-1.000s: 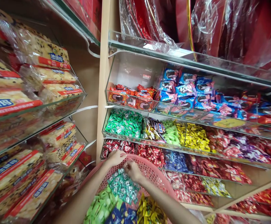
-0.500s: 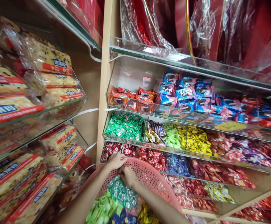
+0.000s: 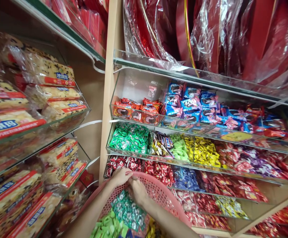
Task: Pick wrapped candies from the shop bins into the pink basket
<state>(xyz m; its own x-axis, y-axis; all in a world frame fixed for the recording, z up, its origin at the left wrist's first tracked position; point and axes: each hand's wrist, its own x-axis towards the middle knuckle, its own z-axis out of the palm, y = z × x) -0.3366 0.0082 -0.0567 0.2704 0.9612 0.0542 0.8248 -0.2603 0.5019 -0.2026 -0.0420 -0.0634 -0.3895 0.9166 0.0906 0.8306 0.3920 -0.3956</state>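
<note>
A pink perforated plastic basket (image 3: 166,193) is low in the middle of the view. My left hand (image 3: 120,177) is closed over its far rim. Inside that rim, close beside the left, my right hand (image 3: 138,191) has its fingers curled in; what they hold is hidden. Just below it lie green-wrapped candies (image 3: 129,210). Light-green packets (image 3: 109,224) sit at the basket's left and yellow-wrapped candies (image 3: 155,229) at its lower right, partly behind my right forearm. A bit of dark blue wrappers shows at the bottom edge.
Ahead, glass shelves hold green candies (image 3: 130,137), yellow candies (image 3: 203,150), blue-wrapped candies (image 3: 187,178) and blue snack packs (image 3: 189,102). Packaged puffed-grain cakes (image 3: 59,72) fill glass shelves at left. A wooden post (image 3: 107,89) divides the two sides. Large red plastic-wrapped items (image 3: 208,36) stand above.
The view has tilted slightly, so the shelves sit lower and a little further left. My left hand stays on the rim; my right hand remains curled beside it, slightly lower in view.
</note>
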